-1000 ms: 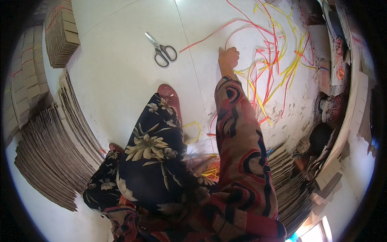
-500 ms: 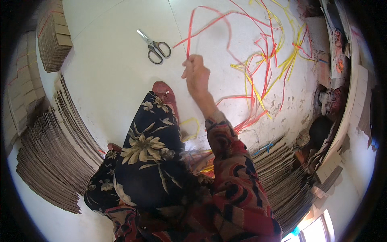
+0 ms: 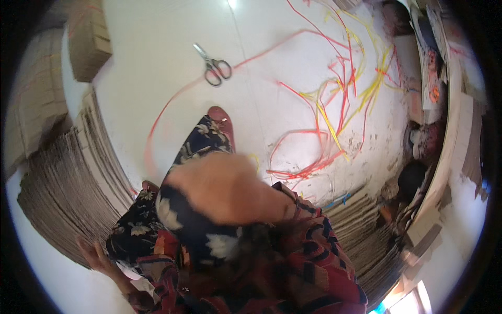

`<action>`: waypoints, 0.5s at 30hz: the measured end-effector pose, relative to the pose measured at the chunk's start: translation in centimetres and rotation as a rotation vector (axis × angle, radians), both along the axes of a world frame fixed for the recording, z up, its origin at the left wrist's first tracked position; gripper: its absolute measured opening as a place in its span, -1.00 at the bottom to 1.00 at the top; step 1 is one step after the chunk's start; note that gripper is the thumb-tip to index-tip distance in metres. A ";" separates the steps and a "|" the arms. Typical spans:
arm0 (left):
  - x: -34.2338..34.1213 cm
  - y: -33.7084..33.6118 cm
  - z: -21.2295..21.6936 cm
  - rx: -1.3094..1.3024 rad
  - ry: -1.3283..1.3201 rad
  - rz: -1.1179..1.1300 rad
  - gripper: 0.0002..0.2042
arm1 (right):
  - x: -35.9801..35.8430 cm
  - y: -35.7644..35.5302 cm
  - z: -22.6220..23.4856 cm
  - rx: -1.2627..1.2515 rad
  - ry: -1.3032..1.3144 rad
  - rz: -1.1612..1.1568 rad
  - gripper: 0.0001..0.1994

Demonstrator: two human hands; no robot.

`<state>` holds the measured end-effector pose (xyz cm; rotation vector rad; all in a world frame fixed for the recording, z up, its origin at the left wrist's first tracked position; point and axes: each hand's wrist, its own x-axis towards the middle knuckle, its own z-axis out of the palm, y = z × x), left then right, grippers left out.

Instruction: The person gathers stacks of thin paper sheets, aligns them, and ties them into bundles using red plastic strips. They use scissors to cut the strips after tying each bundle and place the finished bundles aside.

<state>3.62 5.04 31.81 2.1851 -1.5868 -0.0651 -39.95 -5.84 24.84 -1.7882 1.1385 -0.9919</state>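
Observation:
My right hand (image 3: 225, 188), smeared by motion, is over my right thigh with its fingers bent. A long red plastic strap (image 3: 162, 111) arcs from the floor at upper right, passes by the scissors and runs down beside the fingers, which appear closed on it; the grip itself is blurred. My left hand (image 3: 99, 259) is low at the left, fingers apart, beside the lower edge of a stack of flat cardboard sheets (image 3: 68, 188). Whether it touches the sheets I cannot tell. Black-handled scissors (image 3: 213, 67) lie on the floor ahead of my shoe.
Tangled red and yellow straps (image 3: 334, 110) spread over the pale floor at right. Another cardboard stack (image 3: 361, 230) stands at lower right, with a blue strap piece (image 3: 342, 199) at its edge. A cardboard bundle (image 3: 90, 44) is at upper left. Assorted items line the right wall.
My right hand has swung back toward my lap from over the floor, drawing the red strap leftward in a wide arc. My left hand has come into view at lower left.

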 end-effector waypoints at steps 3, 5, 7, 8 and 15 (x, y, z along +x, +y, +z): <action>-14.0 -6.4 3.5 0.081 0.339 -0.392 -0.48 | 2.9 0.7 5.2 -0.524 -0.234 0.052 -0.70; -19.0 -8.0 3.7 0.217 0.357 -0.670 -0.57 | 4.0 1.6 6.6 -0.574 -0.229 0.049 -0.70; -21.7 -8.0 4.2 0.198 0.226 -0.826 -0.69 | 5.2 2.5 7.1 -0.655 -0.231 -0.033 -0.68; -22.1 -8.1 4.3 0.169 0.119 -0.883 -0.75 | 5.7 2.7 7.0 -0.676 -0.246 -0.078 -0.67; -20.4 -6.4 3.0 -0.133 0.618 -0.859 -0.85 | 8.3 5.1 7.7 -0.775 -0.291 -0.144 -0.70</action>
